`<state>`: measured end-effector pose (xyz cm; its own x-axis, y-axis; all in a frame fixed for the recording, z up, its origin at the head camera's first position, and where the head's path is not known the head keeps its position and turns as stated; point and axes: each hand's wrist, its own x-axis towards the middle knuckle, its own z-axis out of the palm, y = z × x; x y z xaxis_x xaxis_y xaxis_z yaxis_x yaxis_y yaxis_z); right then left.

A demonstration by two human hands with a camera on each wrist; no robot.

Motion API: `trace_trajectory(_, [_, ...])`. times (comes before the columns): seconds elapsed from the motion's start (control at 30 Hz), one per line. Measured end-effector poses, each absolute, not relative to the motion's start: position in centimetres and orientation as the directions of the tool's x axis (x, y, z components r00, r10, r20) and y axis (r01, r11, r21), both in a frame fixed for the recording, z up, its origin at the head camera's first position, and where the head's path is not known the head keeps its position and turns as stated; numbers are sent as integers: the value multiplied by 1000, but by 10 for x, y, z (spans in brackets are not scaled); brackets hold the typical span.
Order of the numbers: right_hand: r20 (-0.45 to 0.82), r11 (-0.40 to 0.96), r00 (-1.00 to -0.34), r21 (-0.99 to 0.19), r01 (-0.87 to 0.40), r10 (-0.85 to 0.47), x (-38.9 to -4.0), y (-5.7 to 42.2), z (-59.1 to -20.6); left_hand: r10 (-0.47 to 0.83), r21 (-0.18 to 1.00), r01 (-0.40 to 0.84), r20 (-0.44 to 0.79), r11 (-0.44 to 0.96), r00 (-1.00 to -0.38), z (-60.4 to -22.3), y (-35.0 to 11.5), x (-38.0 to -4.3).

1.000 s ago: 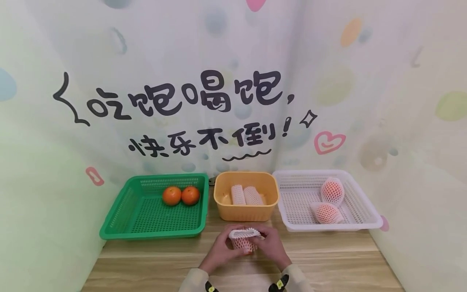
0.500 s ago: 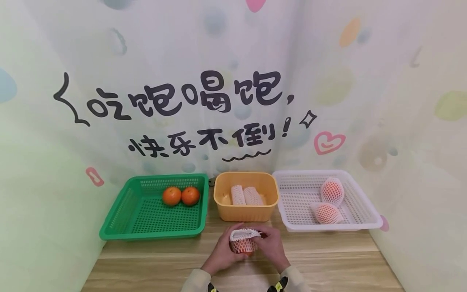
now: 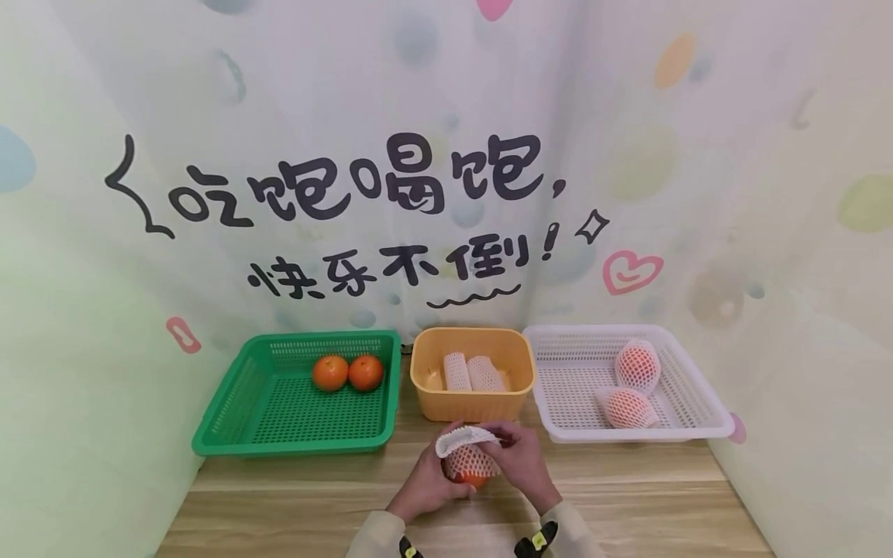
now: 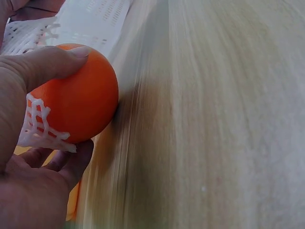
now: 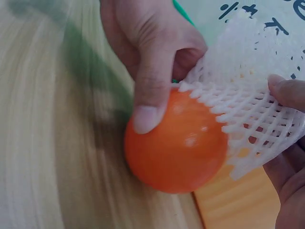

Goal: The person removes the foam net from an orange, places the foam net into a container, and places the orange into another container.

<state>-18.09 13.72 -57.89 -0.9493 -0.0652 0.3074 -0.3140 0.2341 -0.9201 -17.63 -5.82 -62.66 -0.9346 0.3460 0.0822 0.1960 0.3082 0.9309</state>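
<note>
An orange (image 3: 474, 480) sits partly inside a white foam net sleeve (image 3: 469, 459), just in front of the yellow bin. My left hand (image 3: 425, 484) grips the orange, thumb on its bare skin and fingers beneath it in the left wrist view. The sleeve's open end stands up above the fruit. With thumb and fingers, my right hand (image 3: 525, 465) pinches the sleeve on its right side. In the right wrist view, the bare lower part of the orange (image 5: 176, 148) sticks out of the stretched net (image 5: 262, 112).
To the left, a green basket (image 3: 293, 448) holds two bare oranges (image 3: 347, 373). A yellow bin (image 3: 474, 406) in the middle contains foam net sleeves (image 3: 481, 373). Two netted fruits (image 3: 632, 387) lie in the white basket (image 3: 565, 380) at right. Behind stands a printed curtain (image 3: 335, 93).
The right hand has risen slightly, lifting and tilting the sleeve's open end. More bare orange shows below the net. The left hand keeps its grip.
</note>
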Motion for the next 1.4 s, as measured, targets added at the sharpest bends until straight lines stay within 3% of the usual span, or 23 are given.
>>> trace_trajectory(0.27, [241, 226, -969, -942, -247, -53, -191, 144, -552, 348, 935, 106, -20, 338, -937, -626, -59, -181])
trace_trajectory(0.53, [187, 282, -982, -941, -186, -23, -216, 150, -512, 351, 903, 170, 23, 394, -936, -625, -63, -178])
trace_trajectory(0.8, [101, 353, -995, -931, -89, 15, -249, 146, -482, 376, 911, 217, 76, 350, -924, -627, -64, -177])
trace_trajectory(1.13, [-21, 333, -996, -942, 47, 83, -293, 126, -477, 382, 918, 187, 42, 350, -923, -627, -63, -178])
trace_trajectory(1.4, [-46, 456, -995, -886, 84, 93, -314, 109, -489, 391, 918, 183, 33, 352, -920, -627, -63, -178])
